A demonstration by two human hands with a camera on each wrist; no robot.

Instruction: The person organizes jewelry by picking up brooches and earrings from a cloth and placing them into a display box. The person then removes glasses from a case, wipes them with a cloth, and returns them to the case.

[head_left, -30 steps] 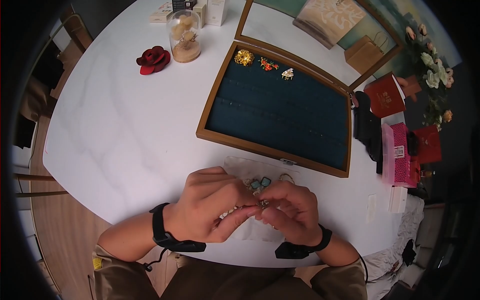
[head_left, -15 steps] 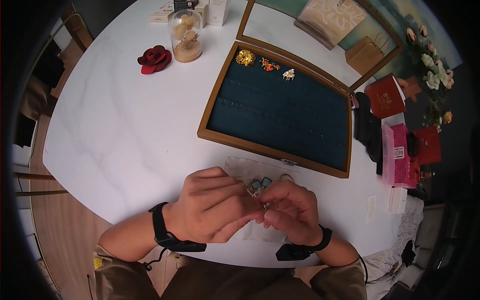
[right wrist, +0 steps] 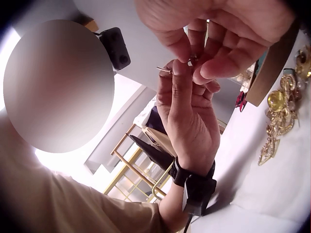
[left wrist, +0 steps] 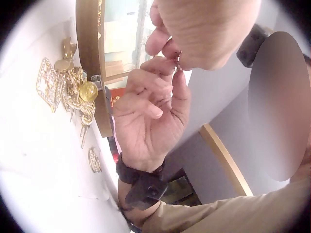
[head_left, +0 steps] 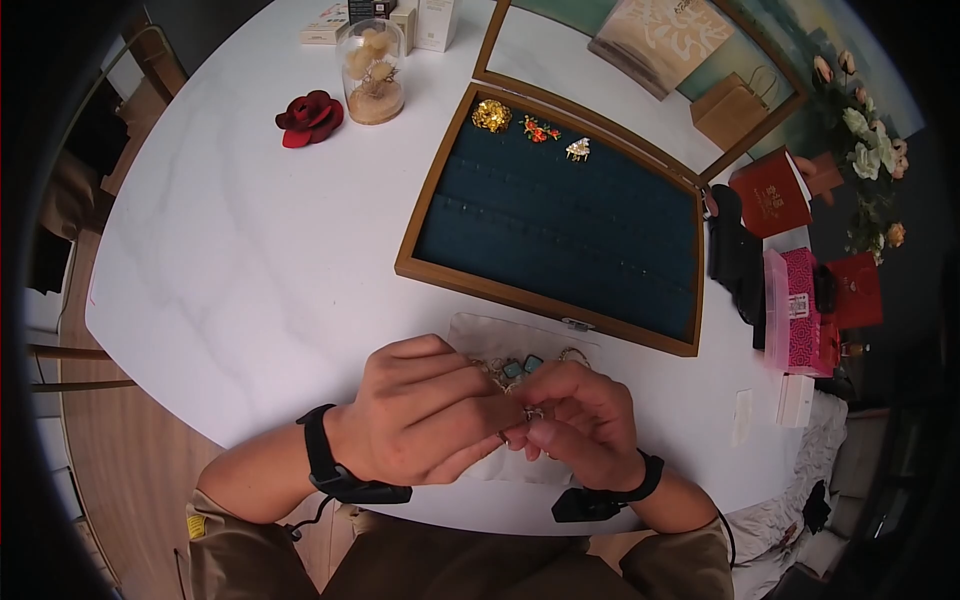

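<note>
A small metallic jewellery piece (head_left: 533,413) is pinched between the fingertips of the right hand (head_left: 585,420), above a white cloth. The left hand (head_left: 430,415) meets it there, its fingertips holding a thin metal part that sticks out in the right wrist view (right wrist: 164,70). Several pieces lie on the cloth just beyond the hands, among them a teal stone piece (head_left: 534,364) and a yellow-stone piece (left wrist: 88,91). Beyond them stands the wooden case (head_left: 480,295) with its lid raised; a gold brooch (head_left: 491,116), a red-orange brooch (head_left: 540,129) and a pale brooch (head_left: 578,150) sit along its back row.
A red flower (head_left: 310,119) and a glass dome (head_left: 373,75) stand at the back left, small boxes behind them. Along the right edge are a black item (head_left: 735,245), a pink box (head_left: 798,310), red boxes and a white box (head_left: 795,400).
The left fingers have closed in over the small piece and shifted slightly; a thin metal part now shows by their tips. The right hand stays nearly in place, and the case is unchanged.
</note>
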